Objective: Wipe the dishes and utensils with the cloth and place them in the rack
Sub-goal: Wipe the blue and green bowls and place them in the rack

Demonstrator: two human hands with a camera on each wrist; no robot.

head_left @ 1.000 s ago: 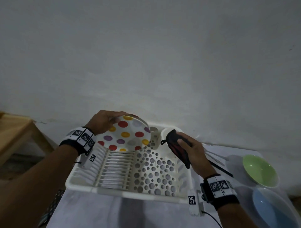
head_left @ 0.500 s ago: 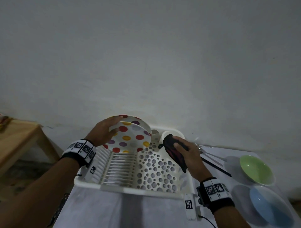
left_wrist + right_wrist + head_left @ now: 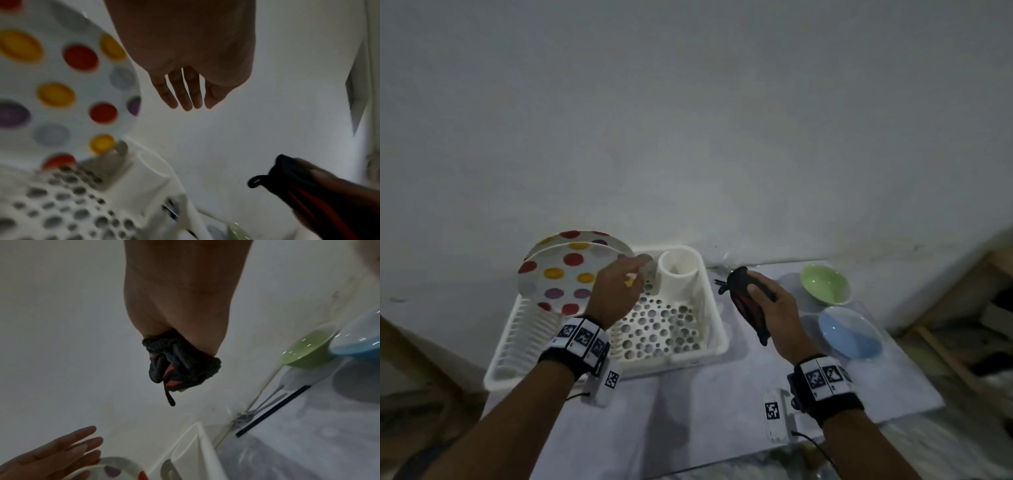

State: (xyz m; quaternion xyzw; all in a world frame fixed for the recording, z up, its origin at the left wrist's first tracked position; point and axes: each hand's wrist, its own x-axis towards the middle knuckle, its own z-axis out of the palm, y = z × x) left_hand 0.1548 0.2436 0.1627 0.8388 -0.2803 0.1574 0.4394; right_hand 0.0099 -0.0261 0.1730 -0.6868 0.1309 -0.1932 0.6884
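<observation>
Your left hand (image 3: 616,294) is empty now, fingers straight and loose, up over the rack (image 3: 674,356). 2 dotted plates (image 3: 561,274) stand on edge in the slots at the back left of the rack. Your right hand (image 3: 774,308) squeezes the dark cloth (image 3: 748,305), bunched up, with a loop hanging out.

The green bowl (image 3: 824,284) and the blue bowl (image 3: 851,331) sit on the table (image 3: 688,411) to your right, touching or almost touching. I think they are not wiped yet. The fork (image 3: 265,404) and a thin black stick (image 3: 273,410) lie between the rack and the bowls, by the wall.

Be careful. If your left arm bumps the plates as it crosses, they could tip. If you grab the green bowl fast, it may knock the blue one. The blue bowl is near the table edge, so it could slide off.
</observation>
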